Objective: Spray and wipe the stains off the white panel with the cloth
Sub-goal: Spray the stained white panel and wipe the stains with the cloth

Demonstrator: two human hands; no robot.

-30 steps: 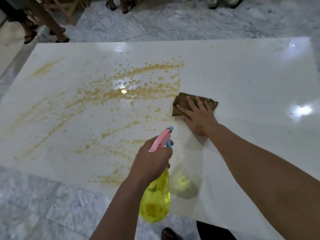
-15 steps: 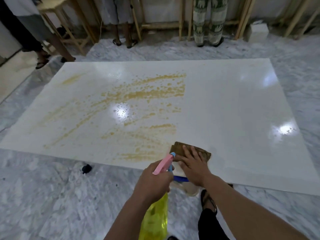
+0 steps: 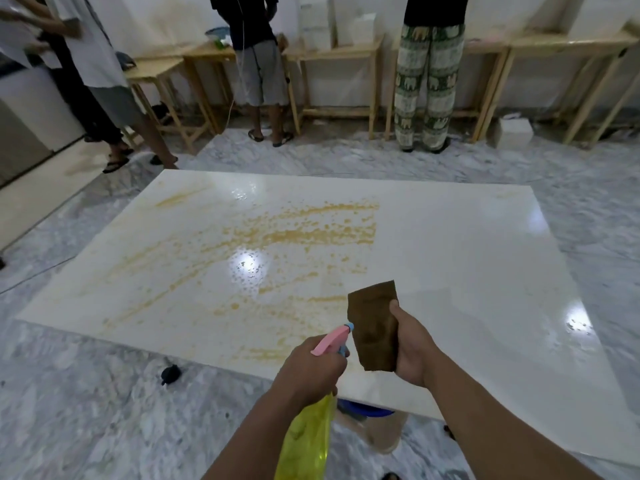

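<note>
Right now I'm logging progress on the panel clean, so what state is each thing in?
white panel: flat on floor, right part clean
stains: yellow, unwiped, left and middle
cloth: lifted off panel, held by right hand
spray bottle: gripped by left hand, nozzle toward panel

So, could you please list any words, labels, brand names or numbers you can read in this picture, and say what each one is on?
None: no legible text shows anywhere in this view.
Spray bottle, gripped by the left hand: no label visible.
Brown cloth, held up by the right hand: plain.
White panel: only yellow stains.
White boxes on the far benches: any print is too blurred to read.
</note>
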